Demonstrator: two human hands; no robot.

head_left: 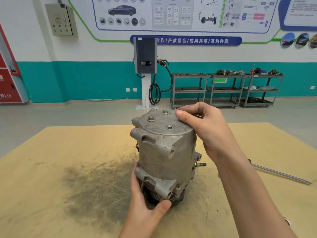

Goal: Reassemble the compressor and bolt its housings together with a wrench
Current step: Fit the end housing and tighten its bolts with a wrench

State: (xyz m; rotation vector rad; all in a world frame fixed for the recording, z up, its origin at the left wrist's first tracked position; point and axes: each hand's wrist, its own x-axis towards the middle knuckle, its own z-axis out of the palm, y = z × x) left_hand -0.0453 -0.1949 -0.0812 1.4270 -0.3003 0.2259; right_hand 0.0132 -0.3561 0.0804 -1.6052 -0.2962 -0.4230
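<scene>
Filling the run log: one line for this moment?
grey metal compressor upright on tan board | left hand grips base | right hand grips top | two bolts seated

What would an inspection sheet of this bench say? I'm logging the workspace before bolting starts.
Surface: tan board, dark smudge left of centre.
Job's things: compressor upright; two bolts stand in its top cover; no wrench seen.
Clutter: loose bolt and metal rod lie to the right.
Grips: left hand holds the compressor's base; right hand holds its top edge.
Cables: charger cable hangs on the wall unit.
Surroundings: shelf carts with parts, wall posters.
</scene>
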